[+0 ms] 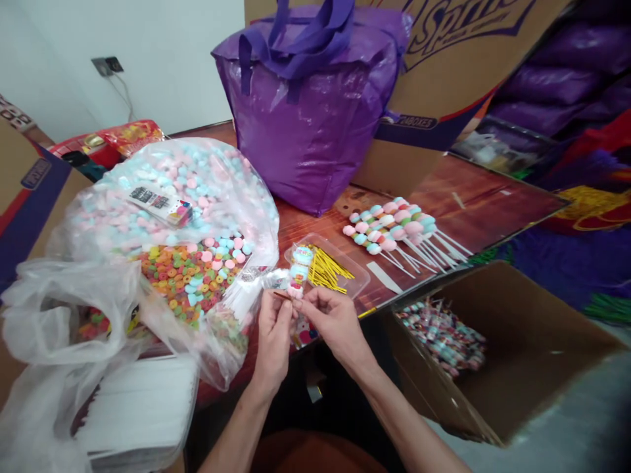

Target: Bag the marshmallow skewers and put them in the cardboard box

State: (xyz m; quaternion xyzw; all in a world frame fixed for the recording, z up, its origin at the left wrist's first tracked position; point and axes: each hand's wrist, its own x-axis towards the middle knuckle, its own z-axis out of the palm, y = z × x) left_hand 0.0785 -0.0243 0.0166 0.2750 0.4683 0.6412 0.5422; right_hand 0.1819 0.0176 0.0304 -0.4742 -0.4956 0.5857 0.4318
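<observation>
Between my two hands stands a wrapped marshmallow skewer, upright in a clear printed bag. My left hand is closed, its thumb and forefinger pinching a thin twist tie at the bag's lower end. Fingers of my right hand are pinched together at the same spot, at the base of the wrapped skewer. The fingers partly cover the stick and the bag's neck. Just behind, a shallow clear tray holds gold twist ties. Flat clear bags lie left of my hands.
A large plastic bag of marshmallows and gummy rings lies left. White sticks fill a container in front of it. Unwrapped candy skewers lie right. A purple bag stands behind; an open carton with wrapped skewers stands below right.
</observation>
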